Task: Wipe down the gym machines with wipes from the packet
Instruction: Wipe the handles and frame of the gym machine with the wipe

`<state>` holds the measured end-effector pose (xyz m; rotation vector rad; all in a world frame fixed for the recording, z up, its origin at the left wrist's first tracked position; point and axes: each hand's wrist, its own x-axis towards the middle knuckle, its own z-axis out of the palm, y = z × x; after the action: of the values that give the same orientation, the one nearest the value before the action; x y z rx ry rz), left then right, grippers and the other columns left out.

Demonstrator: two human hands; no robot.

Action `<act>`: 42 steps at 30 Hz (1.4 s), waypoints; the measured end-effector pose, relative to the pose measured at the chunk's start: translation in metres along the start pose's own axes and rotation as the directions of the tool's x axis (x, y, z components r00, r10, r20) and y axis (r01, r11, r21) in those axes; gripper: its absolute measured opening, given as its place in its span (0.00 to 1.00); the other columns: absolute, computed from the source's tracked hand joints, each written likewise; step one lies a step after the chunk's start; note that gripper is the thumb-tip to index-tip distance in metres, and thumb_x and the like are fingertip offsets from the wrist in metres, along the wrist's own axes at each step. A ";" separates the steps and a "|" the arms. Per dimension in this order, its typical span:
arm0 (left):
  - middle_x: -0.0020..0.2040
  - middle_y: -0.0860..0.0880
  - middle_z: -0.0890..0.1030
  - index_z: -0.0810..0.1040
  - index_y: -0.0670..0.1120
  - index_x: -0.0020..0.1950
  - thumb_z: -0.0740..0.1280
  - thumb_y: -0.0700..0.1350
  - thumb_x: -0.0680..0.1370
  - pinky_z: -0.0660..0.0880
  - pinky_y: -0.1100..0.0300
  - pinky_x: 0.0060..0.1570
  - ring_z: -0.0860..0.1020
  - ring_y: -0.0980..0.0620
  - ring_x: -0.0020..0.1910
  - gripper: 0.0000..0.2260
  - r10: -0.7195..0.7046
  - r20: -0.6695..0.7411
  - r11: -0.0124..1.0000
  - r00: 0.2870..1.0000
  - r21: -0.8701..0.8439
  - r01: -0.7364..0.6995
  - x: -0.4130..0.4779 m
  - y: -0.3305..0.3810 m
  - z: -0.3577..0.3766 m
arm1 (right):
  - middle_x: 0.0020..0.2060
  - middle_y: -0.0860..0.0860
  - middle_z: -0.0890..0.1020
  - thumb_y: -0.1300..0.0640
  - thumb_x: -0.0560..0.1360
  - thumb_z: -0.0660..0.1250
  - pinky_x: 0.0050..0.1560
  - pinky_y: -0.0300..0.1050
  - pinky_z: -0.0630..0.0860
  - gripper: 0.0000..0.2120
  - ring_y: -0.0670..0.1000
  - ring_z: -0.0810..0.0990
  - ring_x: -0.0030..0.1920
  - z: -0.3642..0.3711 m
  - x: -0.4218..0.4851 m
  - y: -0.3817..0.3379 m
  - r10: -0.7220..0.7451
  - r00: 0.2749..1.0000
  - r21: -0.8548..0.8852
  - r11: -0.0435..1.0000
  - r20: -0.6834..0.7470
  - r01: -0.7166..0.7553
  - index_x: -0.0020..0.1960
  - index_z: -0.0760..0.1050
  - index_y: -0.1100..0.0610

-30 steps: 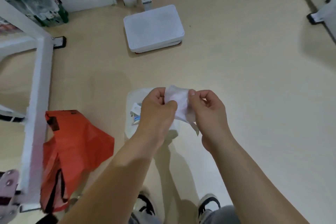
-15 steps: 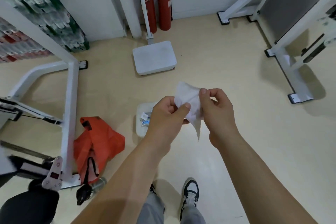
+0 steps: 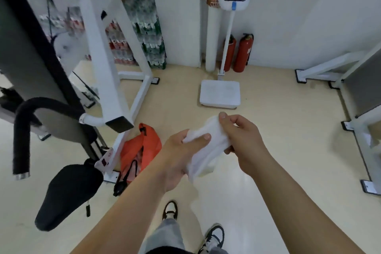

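Observation:
Both hands hold one white wipe (image 3: 208,142) in front of me, above the floor. My left hand (image 3: 181,154) pinches its left edge with thumb on top. My right hand (image 3: 243,136) grips its upper right part. The wipe hangs crumpled between them. The wipes packet is hidden behind the wipe and hands. A white-framed gym machine (image 3: 107,51) stands to my left, with a black seat (image 3: 68,192) and a black padded handle (image 3: 22,130).
An orange bag (image 3: 142,148) lies on the floor by the machine's base. A white standing scale (image 3: 220,94) sits ahead, two red fire extinguishers (image 3: 239,53) behind it at the wall. Another white machine frame (image 3: 358,126) stands at right. Stacked bottles (image 3: 148,33) fill the back left.
My head has lifted and the view pulled back, bringing the left machine's seat and handle into sight. The hands have spread the wipe wider and the packet is no longer visible.

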<state>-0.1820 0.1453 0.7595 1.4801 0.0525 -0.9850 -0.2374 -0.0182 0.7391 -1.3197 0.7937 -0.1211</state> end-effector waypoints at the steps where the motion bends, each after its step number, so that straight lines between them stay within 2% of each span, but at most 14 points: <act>1: 0.56 0.42 0.86 0.80 0.42 0.64 0.70 0.49 0.81 0.79 0.46 0.59 0.85 0.43 0.55 0.15 0.010 -0.008 0.999 1.000 -0.034 -0.010 -0.010 -0.001 -0.009 | 0.37 0.54 0.80 0.43 0.78 0.72 0.35 0.48 0.73 0.17 0.54 0.75 0.35 0.011 -0.003 -0.003 0.031 0.997 0.020 0.999 0.076 -0.033 0.46 0.79 0.57; 5: 0.56 0.43 0.87 0.81 0.44 0.63 0.70 0.48 0.81 0.80 0.46 0.59 0.85 0.44 0.56 0.13 0.100 -0.060 0.979 0.993 -0.170 -0.109 -0.043 0.008 -0.041 | 0.52 0.59 0.85 0.39 0.76 0.72 0.50 0.50 0.77 0.26 0.55 0.82 0.48 0.046 -0.014 -0.004 0.208 0.868 -0.032 0.976 0.450 -0.217 0.60 0.82 0.61; 8: 0.52 0.42 0.87 0.82 0.42 0.60 0.71 0.43 0.80 0.82 0.50 0.47 0.86 0.43 0.52 0.10 0.142 -0.136 0.959 0.980 -0.227 -0.171 -0.056 0.013 -0.073 | 0.52 0.57 0.85 0.41 0.75 0.73 0.53 0.50 0.77 0.24 0.53 0.81 0.48 0.073 -0.027 -0.001 0.287 0.777 -0.108 0.955 0.559 -0.276 0.61 0.83 0.59; 12: 0.54 0.40 0.87 0.82 0.44 0.60 0.72 0.47 0.79 0.80 0.49 0.46 0.86 0.39 0.53 0.12 0.119 -0.190 0.936 0.975 -0.306 -0.174 -0.065 0.020 -0.125 | 0.62 0.58 0.84 0.51 0.81 0.67 0.63 0.54 0.77 0.19 0.57 0.83 0.61 0.125 -0.041 -0.006 0.116 0.792 0.072 0.978 0.600 -0.197 0.67 0.80 0.61; 15: 0.55 0.43 0.87 0.83 0.48 0.62 0.75 0.53 0.74 0.80 0.47 0.53 0.86 0.40 0.54 0.19 0.052 -0.177 0.917 0.983 -0.381 -0.117 -0.072 0.027 -0.169 | 0.63 0.60 0.83 0.52 0.84 0.63 0.69 0.60 0.75 0.18 0.61 0.80 0.66 0.171 -0.047 -0.015 0.013 0.831 0.162 0.979 0.556 -0.124 0.68 0.78 0.62; 18: 0.59 0.43 0.86 0.84 0.47 0.63 0.75 0.57 0.72 0.75 0.46 0.67 0.84 0.43 0.60 0.24 -0.023 -0.090 0.899 0.996 -0.437 -0.019 -0.078 0.035 -0.215 | 0.60 0.61 0.84 0.52 0.85 0.61 0.65 0.61 0.78 0.17 0.63 0.82 0.63 0.223 -0.054 -0.020 -0.026 0.874 0.122 0.992 0.486 -0.039 0.66 0.78 0.62; 22: 0.58 0.40 0.85 0.87 0.41 0.58 0.72 0.51 0.76 0.76 0.47 0.63 0.85 0.42 0.56 0.17 -0.039 0.062 0.875 0.997 -0.479 0.065 -0.088 0.050 -0.262 | 0.52 0.56 0.87 0.51 0.85 0.61 0.53 0.54 0.84 0.14 0.57 0.86 0.54 0.289 -0.058 -0.020 -0.043 0.936 0.022 0.999 0.349 0.037 0.61 0.79 0.59; 27: 0.57 0.38 0.85 0.81 0.42 0.65 0.73 0.54 0.76 0.78 0.39 0.61 0.85 0.35 0.55 0.22 -0.063 -0.053 0.869 0.997 -0.493 0.029 -0.082 0.072 -0.329 | 0.39 0.58 0.79 0.52 0.86 0.59 0.30 0.47 0.73 0.17 0.57 0.75 0.33 0.342 -0.048 -0.014 -0.039 0.979 -0.144 0.987 0.202 0.069 0.58 0.73 0.68; 33: 0.56 0.44 0.87 0.83 0.45 0.62 0.74 0.52 0.78 0.80 0.43 0.61 0.86 0.43 0.54 0.16 0.051 -0.283 0.867 0.958 -0.464 -0.183 -0.075 0.092 -0.381 | 0.37 0.57 0.83 0.62 0.85 0.60 0.29 0.48 0.78 0.09 0.51 0.77 0.25 0.354 -0.034 -0.029 -0.113 0.993 -0.192 0.975 -0.020 0.107 0.55 0.79 0.57; 35: 0.48 0.44 0.86 0.84 0.45 0.54 0.74 0.50 0.78 0.81 0.46 0.54 0.84 0.46 0.47 0.10 0.189 -0.434 0.900 0.881 -0.282 -0.332 -0.071 0.102 -0.391 | 0.39 0.53 0.85 0.61 0.84 0.59 0.35 0.51 0.80 0.10 0.49 0.79 0.27 0.353 -0.022 -0.033 -0.253 0.962 -0.353 0.913 -0.100 0.204 0.55 0.78 0.53; 37: 0.41 0.42 0.78 0.79 0.41 0.48 0.72 0.51 0.78 0.78 0.50 0.45 0.78 0.47 0.40 0.13 0.446 -0.485 0.889 0.752 0.143 -0.435 -0.064 0.111 -0.392 | 0.42 0.50 0.84 0.59 0.83 0.60 0.43 0.50 0.81 0.09 0.49 0.82 0.36 0.355 -0.009 -0.034 -0.428 0.903 -0.522 0.780 -0.043 0.345 0.57 0.78 0.51; 39: 0.39 0.48 0.73 0.72 0.41 0.41 0.69 0.50 0.80 0.71 0.65 0.38 0.72 0.54 0.34 0.14 0.697 -0.387 0.689 0.604 0.595 -0.414 -0.054 0.118 -0.382 | 0.46 0.48 0.83 0.57 0.82 0.62 0.48 0.49 0.79 0.08 0.50 0.81 0.45 0.359 0.010 -0.031 -0.560 0.822 -0.689 0.557 0.101 0.464 0.57 0.79 0.51; 40: 0.42 0.52 0.71 0.70 0.45 0.40 0.68 0.48 0.80 0.69 0.69 0.36 0.71 0.57 0.35 0.14 0.751 -0.297 0.576 0.590 0.731 -0.365 -0.047 0.118 -0.374 | 0.47 0.48 0.83 0.57 0.82 0.64 0.49 0.48 0.78 0.08 0.51 0.80 0.48 0.359 0.021 -0.027 -0.606 0.776 -0.759 0.418 0.176 0.499 0.57 0.80 0.51; 42: 0.48 0.52 0.69 0.68 0.48 0.40 0.65 0.47 0.81 0.74 0.64 0.38 0.74 0.56 0.40 0.11 0.739 -0.103 0.359 0.666 0.897 -0.259 -0.025 0.105 -0.361 | 0.49 0.50 0.81 0.56 0.79 0.68 0.51 0.50 0.76 0.06 0.56 0.78 0.51 0.355 0.042 -0.014 -0.648 0.702 -0.833 0.184 0.296 0.522 0.54 0.82 0.53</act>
<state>0.0529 0.4375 0.7980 2.4128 -0.5983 0.0482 0.0039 0.2455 0.7446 -2.6756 0.3346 -0.4693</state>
